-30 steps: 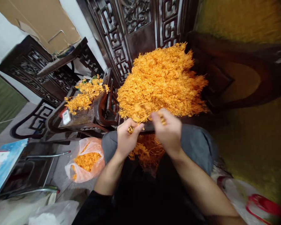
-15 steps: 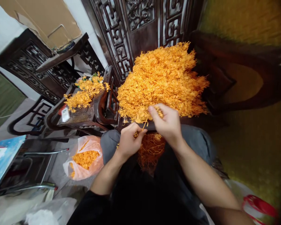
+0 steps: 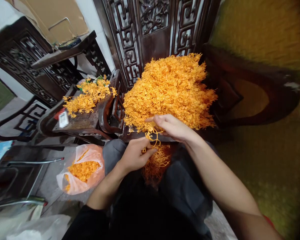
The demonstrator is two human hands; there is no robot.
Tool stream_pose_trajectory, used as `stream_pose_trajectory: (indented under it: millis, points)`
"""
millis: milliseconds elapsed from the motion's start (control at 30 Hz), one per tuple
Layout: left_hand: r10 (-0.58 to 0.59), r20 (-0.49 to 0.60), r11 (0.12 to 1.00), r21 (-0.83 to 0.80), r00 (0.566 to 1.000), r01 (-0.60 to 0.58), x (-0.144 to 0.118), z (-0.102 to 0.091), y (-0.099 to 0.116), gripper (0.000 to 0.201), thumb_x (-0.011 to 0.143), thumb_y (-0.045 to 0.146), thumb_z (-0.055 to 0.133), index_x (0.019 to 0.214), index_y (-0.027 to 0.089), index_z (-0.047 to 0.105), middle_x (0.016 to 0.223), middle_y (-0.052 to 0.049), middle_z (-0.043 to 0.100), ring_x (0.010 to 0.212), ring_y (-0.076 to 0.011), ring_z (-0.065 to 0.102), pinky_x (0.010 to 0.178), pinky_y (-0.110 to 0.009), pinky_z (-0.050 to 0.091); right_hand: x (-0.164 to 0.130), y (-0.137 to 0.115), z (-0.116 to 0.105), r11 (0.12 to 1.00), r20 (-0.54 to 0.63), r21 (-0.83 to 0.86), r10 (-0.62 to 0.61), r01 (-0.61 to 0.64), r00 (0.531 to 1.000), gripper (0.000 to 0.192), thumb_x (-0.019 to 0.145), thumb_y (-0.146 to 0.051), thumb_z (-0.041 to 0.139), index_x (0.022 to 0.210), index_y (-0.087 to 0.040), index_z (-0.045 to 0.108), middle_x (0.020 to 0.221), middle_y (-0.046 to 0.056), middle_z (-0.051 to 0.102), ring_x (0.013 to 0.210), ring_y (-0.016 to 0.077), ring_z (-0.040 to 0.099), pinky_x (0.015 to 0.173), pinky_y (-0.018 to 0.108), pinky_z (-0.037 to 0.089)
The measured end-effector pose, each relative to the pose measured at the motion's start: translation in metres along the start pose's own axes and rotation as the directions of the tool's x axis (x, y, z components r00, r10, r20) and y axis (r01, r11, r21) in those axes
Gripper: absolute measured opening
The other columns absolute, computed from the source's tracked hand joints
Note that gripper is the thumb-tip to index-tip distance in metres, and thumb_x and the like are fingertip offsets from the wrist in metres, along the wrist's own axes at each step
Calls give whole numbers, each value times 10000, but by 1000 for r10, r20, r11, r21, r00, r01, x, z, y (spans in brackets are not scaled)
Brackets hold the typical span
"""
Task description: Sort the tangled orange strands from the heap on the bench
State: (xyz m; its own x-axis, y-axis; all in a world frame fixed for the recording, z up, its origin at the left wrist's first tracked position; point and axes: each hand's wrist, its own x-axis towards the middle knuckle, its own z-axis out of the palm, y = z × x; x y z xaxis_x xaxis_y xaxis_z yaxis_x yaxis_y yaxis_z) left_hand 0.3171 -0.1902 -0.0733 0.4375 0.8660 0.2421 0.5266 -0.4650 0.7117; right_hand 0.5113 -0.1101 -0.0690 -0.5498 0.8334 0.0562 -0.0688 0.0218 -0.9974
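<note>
My left hand (image 3: 135, 151) is closed, pinching the thin stem of an orange sprig (image 3: 153, 136) between thumb and fingers. Just above and to the right, my right hand (image 3: 173, 126) has its index finger stretched leftward and touches the top of that sprig; its lower fingers are partly hidden. Behind both hands rises a big heap of orange branching sprigs (image 3: 170, 90), resting on a dark wooden seat. Below my hands, between my knees, lies a bunch of bare orange stems (image 3: 156, 166), partly in shadow.
Left of the heap, a loose orange bunch (image 3: 90, 96) lies on a carved wooden side table (image 3: 87, 121). A pinkish plastic bag (image 3: 97, 180) with orange bits stands on the floor by my left knee. The seat's curved armrest (image 3: 277, 110) rises at right.
My right hand has turned and stretched its index finger out to the left. The sprig's stem now curves between my hands. The view has shifted slightly.
</note>
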Motion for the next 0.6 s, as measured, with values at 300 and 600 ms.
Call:
stream_pose_trajectory:
  millis: [300,600]
  points:
    - [-123,-70,961,-259,990,101,22,-20,-6,325,895,350,706,650,179,577,615,28,568,608,-118,497,641,-270,361,20,-7,12,995,-399,67,-37,69,916,500,809,-589,787,632,-187,548,474,-61,441,380,59,328,386,229,209]
    - [-181,77,899,-391,980,197,-11,-45,-21,289,836,329,729,611,192,610,602,25,569,603,-116,488,612,-267,350,56,-5,-38,994,-731,55,-21,90,682,375,766,-438,798,683,-184,534,534,-55,540,362,50,413,343,181,251]
